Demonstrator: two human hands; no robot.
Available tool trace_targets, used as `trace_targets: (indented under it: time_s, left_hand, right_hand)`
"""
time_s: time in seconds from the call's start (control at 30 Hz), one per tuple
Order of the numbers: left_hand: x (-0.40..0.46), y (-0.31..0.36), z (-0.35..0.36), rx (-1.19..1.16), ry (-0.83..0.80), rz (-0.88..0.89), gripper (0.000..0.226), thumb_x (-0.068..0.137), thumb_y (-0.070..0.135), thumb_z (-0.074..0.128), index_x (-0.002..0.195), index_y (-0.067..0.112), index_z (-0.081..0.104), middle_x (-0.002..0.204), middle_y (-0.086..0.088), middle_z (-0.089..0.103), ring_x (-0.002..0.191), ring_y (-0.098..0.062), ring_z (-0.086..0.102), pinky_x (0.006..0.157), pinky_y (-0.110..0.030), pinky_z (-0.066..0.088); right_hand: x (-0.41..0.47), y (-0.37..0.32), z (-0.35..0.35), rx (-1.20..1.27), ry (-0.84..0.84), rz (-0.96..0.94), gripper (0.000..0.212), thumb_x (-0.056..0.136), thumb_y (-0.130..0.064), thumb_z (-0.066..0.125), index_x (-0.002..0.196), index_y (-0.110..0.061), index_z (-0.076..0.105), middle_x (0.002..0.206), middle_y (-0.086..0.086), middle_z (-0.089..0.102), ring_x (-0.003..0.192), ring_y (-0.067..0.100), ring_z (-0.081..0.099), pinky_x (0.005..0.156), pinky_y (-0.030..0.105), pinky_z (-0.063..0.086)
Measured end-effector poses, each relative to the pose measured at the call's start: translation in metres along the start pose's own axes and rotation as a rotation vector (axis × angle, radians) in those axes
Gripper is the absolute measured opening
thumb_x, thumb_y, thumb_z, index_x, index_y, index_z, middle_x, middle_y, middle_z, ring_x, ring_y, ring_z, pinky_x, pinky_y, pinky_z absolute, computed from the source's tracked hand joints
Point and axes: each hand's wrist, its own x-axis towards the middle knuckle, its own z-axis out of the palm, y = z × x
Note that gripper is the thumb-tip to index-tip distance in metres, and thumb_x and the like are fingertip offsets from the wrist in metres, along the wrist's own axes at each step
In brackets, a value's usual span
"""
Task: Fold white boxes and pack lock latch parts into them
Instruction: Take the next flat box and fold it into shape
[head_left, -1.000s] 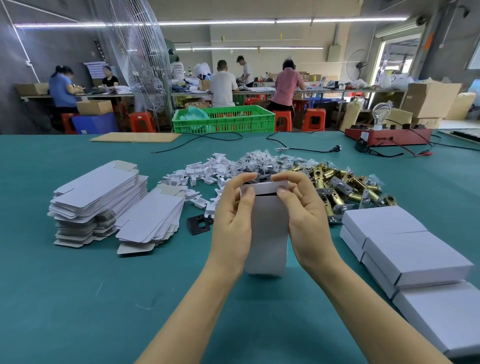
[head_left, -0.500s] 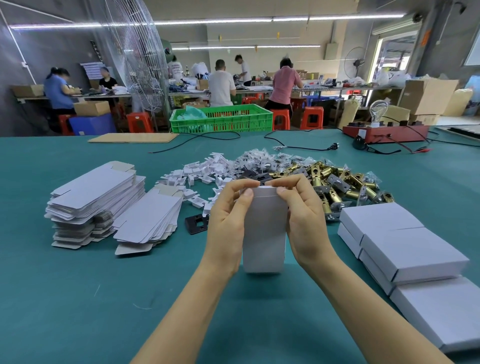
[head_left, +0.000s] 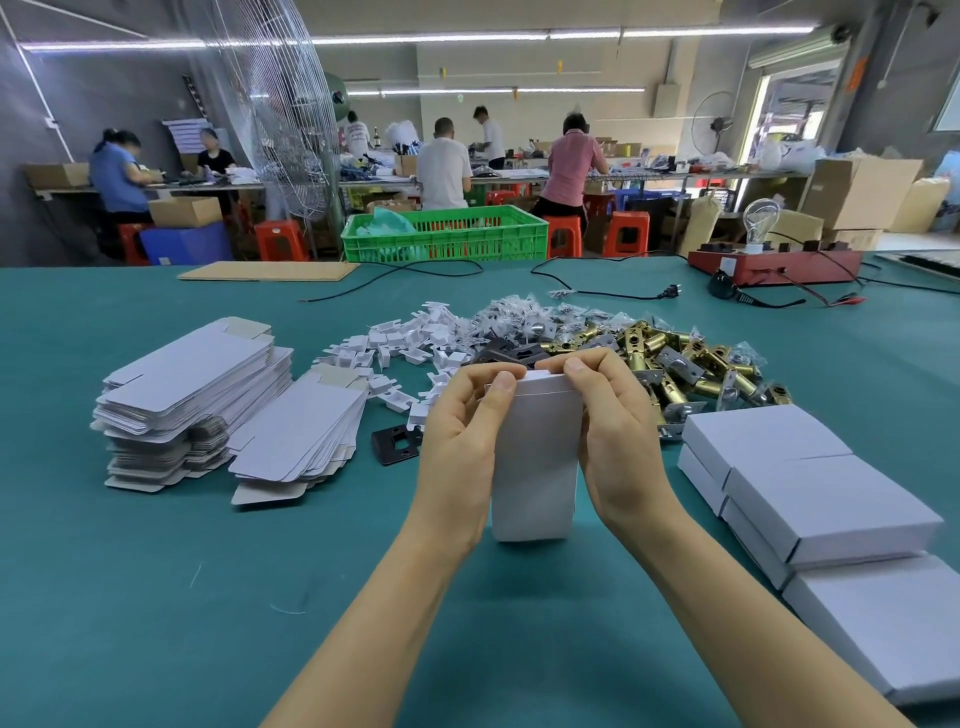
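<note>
A white box (head_left: 535, 467) stands upright on its end on the green table (head_left: 156, 597), right in front of me. My left hand (head_left: 462, 441) grips its left side, thumb on the front near the top edge. My right hand (head_left: 618, 441) grips the right side, with fingers curled over the closed top flap. Behind the box lies a heap of brass lock latches (head_left: 691, 364), white plastic parts (head_left: 410, 348) and small bagged parts (head_left: 519, 317). A black plate (head_left: 395, 444) lies just left of my left hand.
Two stacks of flat unfolded box blanks (head_left: 192, 395) sit at the left. Folded white boxes (head_left: 826, 499) are piled at the right. Farther back are a green crate (head_left: 447, 234), a cardboard sheet (head_left: 270, 270), cables and a red tester with a bulb (head_left: 774, 260). People work at benches behind.
The top flap, half open a second ago, now lies down flat on the box. Both hands have closed in over the top edge; the box stays upright in place.
</note>
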Motion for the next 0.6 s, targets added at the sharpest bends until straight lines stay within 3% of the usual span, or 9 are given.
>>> trace_targets:
  time_s: [0.33, 0.6]
  left_hand:
    - [0.0007, 0.0023, 0.0024, 0.004, 0.040, -0.024, 0.018, 0.082, 0.028, 0.055, 0.076, 0.033, 0.071, 0.097, 0.002, 0.068, 0.096, -0.019, 0.055, 0.089, -0.041, 0.041]
    - [0.0015, 0.0056, 0.0024, 0.002, 0.056, -0.049, 0.019, 0.079, 0.026, 0.052, 0.072, 0.032, 0.069, 0.093, 0.001, 0.065, 0.093, -0.020, 0.053, 0.084, -0.041, 0.039]
  right_hand:
    - [-0.0009, -0.0020, 0.0017, -0.031, -0.008, 0.008, 0.017, 0.083, -0.027, 0.049, 0.084, -0.018, 0.064, 0.086, -0.003, 0.065, 0.083, 0.011, 0.055, 0.075, 0.033, 0.041]
    - [-0.0030, -0.0063, 0.0044, 0.026, -0.012, 0.042, 0.011, 0.080, -0.025, 0.053, 0.087, -0.019, 0.060, 0.104, 0.017, 0.064, 0.088, 0.019, 0.056, 0.078, 0.040, 0.043]
